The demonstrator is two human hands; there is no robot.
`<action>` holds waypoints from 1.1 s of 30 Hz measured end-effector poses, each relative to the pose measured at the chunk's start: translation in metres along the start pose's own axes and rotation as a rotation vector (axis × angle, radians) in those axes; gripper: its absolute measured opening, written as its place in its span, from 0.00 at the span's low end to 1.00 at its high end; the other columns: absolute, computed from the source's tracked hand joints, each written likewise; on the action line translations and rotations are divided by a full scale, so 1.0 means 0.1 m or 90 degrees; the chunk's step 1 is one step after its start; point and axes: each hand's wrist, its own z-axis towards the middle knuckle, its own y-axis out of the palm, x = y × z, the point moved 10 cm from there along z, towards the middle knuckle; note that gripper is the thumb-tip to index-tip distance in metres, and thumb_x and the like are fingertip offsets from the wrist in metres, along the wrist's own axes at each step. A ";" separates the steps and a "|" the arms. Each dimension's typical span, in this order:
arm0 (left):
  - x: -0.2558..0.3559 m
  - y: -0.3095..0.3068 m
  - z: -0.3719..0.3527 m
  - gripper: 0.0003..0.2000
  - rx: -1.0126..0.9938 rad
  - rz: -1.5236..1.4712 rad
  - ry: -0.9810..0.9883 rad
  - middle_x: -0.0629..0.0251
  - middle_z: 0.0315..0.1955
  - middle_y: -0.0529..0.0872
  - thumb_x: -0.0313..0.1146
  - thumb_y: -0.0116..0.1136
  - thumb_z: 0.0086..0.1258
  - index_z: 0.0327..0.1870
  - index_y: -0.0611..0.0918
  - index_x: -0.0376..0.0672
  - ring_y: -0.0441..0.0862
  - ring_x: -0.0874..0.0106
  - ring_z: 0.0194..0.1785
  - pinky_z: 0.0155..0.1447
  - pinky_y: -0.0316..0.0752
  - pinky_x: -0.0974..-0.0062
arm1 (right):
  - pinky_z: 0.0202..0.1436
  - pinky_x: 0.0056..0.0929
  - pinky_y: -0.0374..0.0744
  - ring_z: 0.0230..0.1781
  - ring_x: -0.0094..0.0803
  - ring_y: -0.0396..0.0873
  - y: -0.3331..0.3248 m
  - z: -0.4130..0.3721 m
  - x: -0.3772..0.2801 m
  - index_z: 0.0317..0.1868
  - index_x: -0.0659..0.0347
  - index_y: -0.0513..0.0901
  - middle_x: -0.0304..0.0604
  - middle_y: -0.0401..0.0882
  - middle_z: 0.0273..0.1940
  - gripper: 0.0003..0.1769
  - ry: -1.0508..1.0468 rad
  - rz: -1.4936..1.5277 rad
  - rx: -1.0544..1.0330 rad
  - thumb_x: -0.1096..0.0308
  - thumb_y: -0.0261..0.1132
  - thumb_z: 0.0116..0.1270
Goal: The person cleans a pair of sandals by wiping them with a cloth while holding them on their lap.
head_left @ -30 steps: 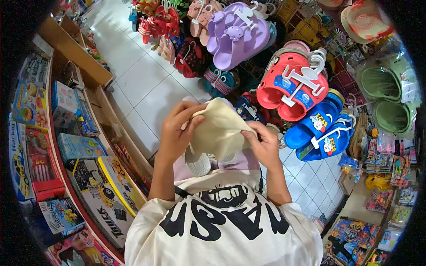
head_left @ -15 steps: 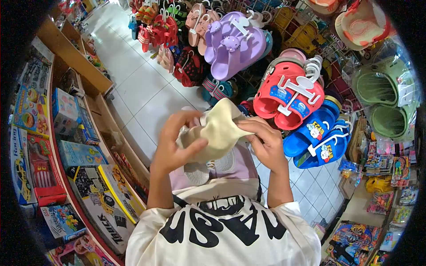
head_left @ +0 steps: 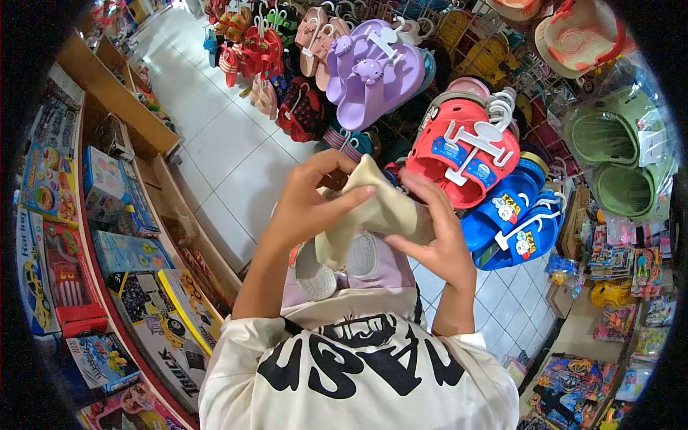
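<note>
A soft, pale cream piece of cloth (head_left: 383, 204) is bunched up in front of my body, with one corner pointing upward. My left hand (head_left: 312, 193) pinches its left side between thumb and fingers. At the cloth's right end, my right hand (head_left: 441, 233) has its fingers stretched out and its thumb held apart, with the fabric between them. Below the cloth, two pale oval textured pieces (head_left: 315, 278) show against the lilac fabric over my legs (head_left: 390, 269). What the cloth is cannot be made out from its folded shape.
Purple slippers (head_left: 376, 75), red clogs (head_left: 466, 150) and blue slippers (head_left: 512, 222) hang on a rack ahead and to the right. Green clogs (head_left: 620, 161) in plastic hang farther right. Shelves of boxed toys (head_left: 161, 315) line the left, beside a white tiled floor (head_left: 229, 154).
My right hand has gone from pinching the cloth's edge to spread fingers. My left hand has moved up and right and now pinches the cloth, which has folded into a peak.
</note>
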 end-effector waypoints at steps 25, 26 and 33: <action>-1.39 -0.14 -0.75 0.29 -0.282 0.432 0.026 0.59 0.62 0.72 0.38 0.70 0.50 0.57 0.75 0.49 0.63 0.55 0.69 0.73 0.48 0.47 | 0.48 0.27 0.76 0.44 0.27 0.78 0.16 -0.76 0.97 0.52 0.63 0.73 0.42 0.81 0.42 0.22 0.308 0.161 0.008 0.72 0.70 0.57; -1.49 -0.11 -0.73 0.34 -0.322 0.428 -0.007 0.60 0.65 0.70 0.38 0.71 0.46 0.60 0.74 0.53 0.61 0.55 0.71 0.73 0.45 0.40 | 0.48 0.26 0.76 0.44 0.26 0.78 0.19 -0.77 0.99 0.52 0.63 0.73 0.41 0.81 0.42 0.23 0.322 0.163 -0.003 0.70 0.71 0.57; -1.58 0.40 -0.36 0.40 -0.509 0.628 0.092 0.63 0.61 0.73 0.33 0.70 0.38 0.62 0.73 0.61 0.63 0.58 0.70 0.74 0.48 0.43 | 0.46 0.24 0.76 0.43 0.22 0.78 0.25 -0.69 1.02 0.51 0.61 0.74 0.39 0.81 0.43 0.21 0.363 0.174 0.026 0.69 0.72 0.60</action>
